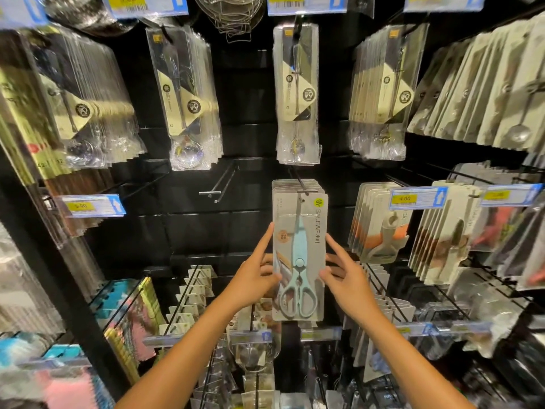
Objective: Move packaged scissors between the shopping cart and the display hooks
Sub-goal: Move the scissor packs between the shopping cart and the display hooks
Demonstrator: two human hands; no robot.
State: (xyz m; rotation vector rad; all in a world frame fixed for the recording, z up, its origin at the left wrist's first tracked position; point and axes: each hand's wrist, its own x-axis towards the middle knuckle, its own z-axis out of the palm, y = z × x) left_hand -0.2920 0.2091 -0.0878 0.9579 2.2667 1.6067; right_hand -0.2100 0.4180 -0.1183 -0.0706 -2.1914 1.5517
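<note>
- A packaged scissors card (299, 258) is gripped at its side edges by the left hand (253, 276) and right hand (346, 276).
- Its top is hung on a display hook (303, 188), before identical packs.

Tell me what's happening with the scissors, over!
Both hands on the scissors pack: left hand and right hand grip its edges. Pack at front of its hook, more packs behind. Empty hook to the left. Nothing blocking.

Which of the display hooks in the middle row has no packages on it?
The empty hook, just left of the scissors package held by both hands. Its bare metal rod sticks out; the other hooks in that row carry packages.
</note>
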